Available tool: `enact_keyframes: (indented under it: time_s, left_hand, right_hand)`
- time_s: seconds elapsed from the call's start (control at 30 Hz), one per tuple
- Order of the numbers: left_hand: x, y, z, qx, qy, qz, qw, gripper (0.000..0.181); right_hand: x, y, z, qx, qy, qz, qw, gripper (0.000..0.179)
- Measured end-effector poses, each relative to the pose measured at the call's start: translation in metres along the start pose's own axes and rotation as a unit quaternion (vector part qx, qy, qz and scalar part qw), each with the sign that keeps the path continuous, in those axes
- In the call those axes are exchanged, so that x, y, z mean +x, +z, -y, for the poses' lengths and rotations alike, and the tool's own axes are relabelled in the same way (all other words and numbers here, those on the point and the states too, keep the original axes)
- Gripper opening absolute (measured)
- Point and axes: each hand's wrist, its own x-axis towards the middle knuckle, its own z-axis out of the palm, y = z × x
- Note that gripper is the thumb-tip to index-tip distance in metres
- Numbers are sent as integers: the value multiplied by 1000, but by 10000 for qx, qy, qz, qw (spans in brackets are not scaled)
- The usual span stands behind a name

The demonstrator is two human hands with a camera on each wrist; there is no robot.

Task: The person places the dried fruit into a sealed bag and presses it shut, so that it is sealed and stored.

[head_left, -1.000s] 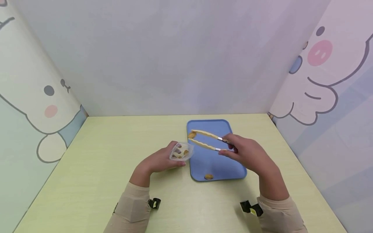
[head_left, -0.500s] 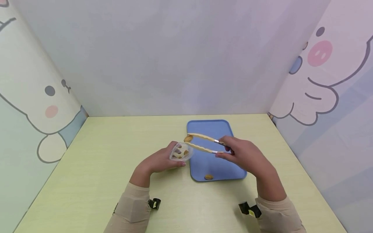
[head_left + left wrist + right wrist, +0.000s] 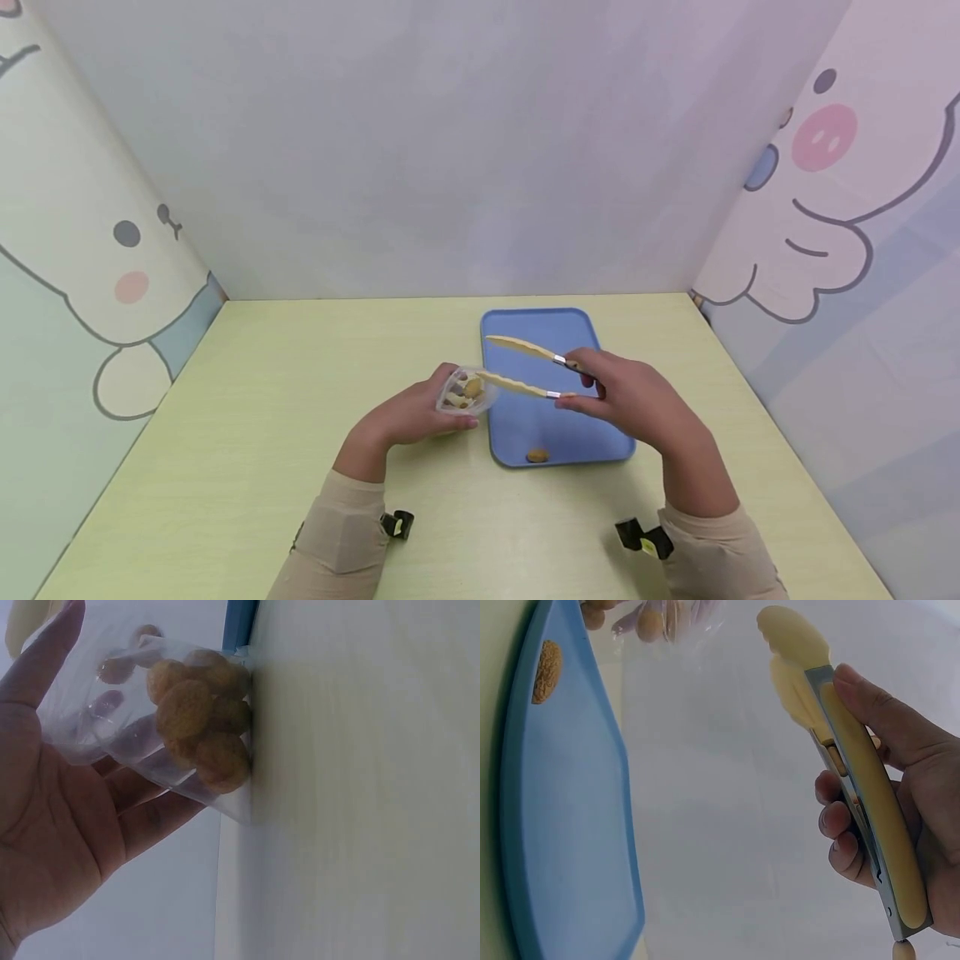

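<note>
My left hand (image 3: 416, 412) holds a clear plastic bag (image 3: 491, 393) upright at the left edge of the tray, its mouth spread, thumb on one side and fingers on the other. Several rough brown nuts (image 3: 185, 709), like walnuts, lie in the bag's bottom. My right hand (image 3: 630, 396) grips a pair of tongs (image 3: 517, 385) with cream-coloured tips. The tongs' arms stand apart with nothing between them, the nearer tip right at the bag's mouth. One more wrinkled brown nut (image 3: 547, 671) lies on the blue tray (image 3: 573, 433) near its front edge.
The tray lies on a pale yellow-green table (image 3: 315, 350), right of the middle. A grey wall (image 3: 450, 167) rises behind the table, and walls with cartoon animals stand at both sides. Each sleeve has a black wrist mount (image 3: 645, 540).
The right hand has brought the tongs left from over the tray to the bag. Their arms have opened, and the nut they gripped is now in the bag. The left hand stays put.
</note>
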Motion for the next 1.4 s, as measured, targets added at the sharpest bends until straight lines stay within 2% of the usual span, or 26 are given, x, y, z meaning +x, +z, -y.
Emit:
enact_keyframes:
  time_s: [0.57,0.77,1.0,1.27,1.4]
  left_hand:
    - [1,1,1,41,-60,-8,10000,78]
    - [0,1,-1,31,-84,-26,10000,78]
    - [1,1,-1,20,-92,-8,10000,79]
    - [3,1,0,26,-70,6,10000,80]
    - [2,1,0,33,-84,6,10000,80]
  right_hand:
    - [-3,-6,-10,231,379,221,9988,49]
    - [-3,-7,-16,523,823,534,9938,63]
    - [-5,-11,-22,801,1161,814,9866,64]
    - [-9,-11,-27,718,1400,1208,9801,60]
    - [-11,-12,-29,677,1522,1514,9743,64]
